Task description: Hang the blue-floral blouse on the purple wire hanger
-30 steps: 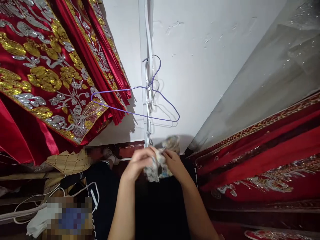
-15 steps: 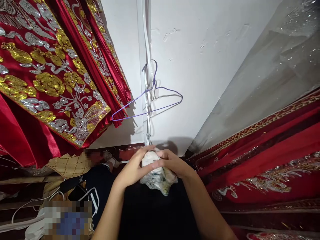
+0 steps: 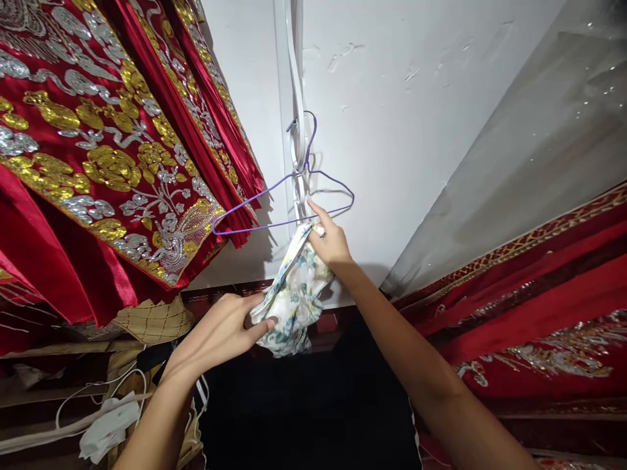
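A white cloth garment with a blue, green and yellow floral print [image 3: 298,287] is stretched at a slant between my hands; its exact kind does not show. My left hand [image 3: 228,333] pinches its lower left edge between thumb and fingers. Higher up, my right hand [image 3: 330,241] grips the garment's top edge, with the index finger pointing up past the hanger's lower bar. A purple wire hanger [image 3: 264,226] hangs just above the garment, hooked on a white strap [image 3: 296,78] that runs down the wall.
Red cloth with gold and silver embroidery [image 3: 112,166] hangs on the left. Sequined red garments [image 3: 553,307] and a sheer pale fabric [image 3: 529,156] hang on the right. White cables [image 3: 73,391] and a white crumpled item [image 3: 110,424] lie at lower left. Behind is a white wall [image 3: 382,85].
The bunched garment has been pulled open between my hands. My right hand has moved up to the hanger's lower bar, and my left hand has shifted left and slightly down.
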Available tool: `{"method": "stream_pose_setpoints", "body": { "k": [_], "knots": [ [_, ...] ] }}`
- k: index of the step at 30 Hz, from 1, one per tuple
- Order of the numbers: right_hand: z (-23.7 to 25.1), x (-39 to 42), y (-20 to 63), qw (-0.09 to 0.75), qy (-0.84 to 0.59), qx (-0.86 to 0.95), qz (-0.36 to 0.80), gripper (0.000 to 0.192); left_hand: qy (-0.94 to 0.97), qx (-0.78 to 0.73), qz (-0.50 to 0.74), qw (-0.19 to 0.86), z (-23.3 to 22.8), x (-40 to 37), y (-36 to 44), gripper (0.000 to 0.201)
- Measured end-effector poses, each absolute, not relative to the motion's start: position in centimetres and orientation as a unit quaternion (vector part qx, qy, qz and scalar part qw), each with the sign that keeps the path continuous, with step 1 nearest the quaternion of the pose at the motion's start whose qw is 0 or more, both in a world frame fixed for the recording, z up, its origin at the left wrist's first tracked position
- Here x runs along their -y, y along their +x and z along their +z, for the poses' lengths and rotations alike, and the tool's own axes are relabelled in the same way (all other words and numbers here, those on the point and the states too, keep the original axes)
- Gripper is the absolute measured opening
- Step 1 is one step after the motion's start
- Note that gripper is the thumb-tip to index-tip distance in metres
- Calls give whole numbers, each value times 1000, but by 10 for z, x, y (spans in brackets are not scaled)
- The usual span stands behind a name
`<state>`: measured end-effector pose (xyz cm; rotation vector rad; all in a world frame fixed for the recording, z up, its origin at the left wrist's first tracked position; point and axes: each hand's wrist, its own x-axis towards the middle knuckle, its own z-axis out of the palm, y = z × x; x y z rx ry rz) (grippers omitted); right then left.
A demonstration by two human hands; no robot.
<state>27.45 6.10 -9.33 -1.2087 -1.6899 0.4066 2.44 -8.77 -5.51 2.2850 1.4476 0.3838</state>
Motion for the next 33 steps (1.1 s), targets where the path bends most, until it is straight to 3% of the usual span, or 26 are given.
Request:
{"method": "stream_pose_setpoints", "body": {
  "k": [6,10,19,23,29,33],
  "knots": [
    [-106,-92,312,490,-496,695,176,34,766,-616,36,181,-63,76,-5,25],
    [-102,-73,344,516,-482,684,181,23,779,-619,59,82,-51,60,-18,30],
    [-90,-18,332,501,-475,679,249,18,841,-447,305,-17,-3,13,38,14],
    [-86,-1,322,471,-424,723,275,30,799,-455,392,-29,1,-17,48,47],
    [-67,-15,381,691,-488,524,93,63,804,-464,368,-58,1,-33,29,42],
    [-50,-22,420,635,-505,555,180,41,798,-466,372,-87,8,-30,27,30]
  ]
}}
